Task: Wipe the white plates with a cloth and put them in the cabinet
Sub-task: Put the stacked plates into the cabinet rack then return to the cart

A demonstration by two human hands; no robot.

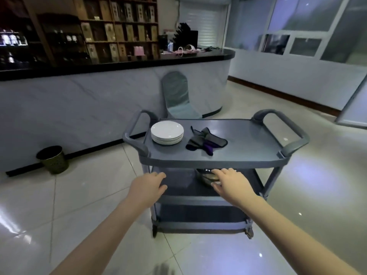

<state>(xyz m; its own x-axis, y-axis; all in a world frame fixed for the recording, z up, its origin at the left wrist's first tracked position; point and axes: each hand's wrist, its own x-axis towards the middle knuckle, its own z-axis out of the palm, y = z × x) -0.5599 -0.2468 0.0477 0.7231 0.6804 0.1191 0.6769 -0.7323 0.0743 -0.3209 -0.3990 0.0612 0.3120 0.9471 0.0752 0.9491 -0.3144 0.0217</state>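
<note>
A stack of several white plates [167,132] sits on the left part of a grey service cart's top shelf [238,143]. Beside the stack, to its right, lies a crumpled dark grey and purple cloth [205,141]. Both my arms reach forward in front of the cart's near edge, below the top shelf. My left hand [149,186] hovers with relaxed fingers and holds nothing. My right hand [228,181] is spread, fingers fairly straight, over a dark bowl-like object [204,176] on the middle shelf. Whether it touches that object is unclear.
The cart has handles at the left [135,133] and right [286,133] and stands on a glossy tiled floor. Behind it runs a curved counter [99,100] with a grey chair [176,96] against it. A dark waste bin [53,159] stands left. Shelves [117,26] line the back wall.
</note>
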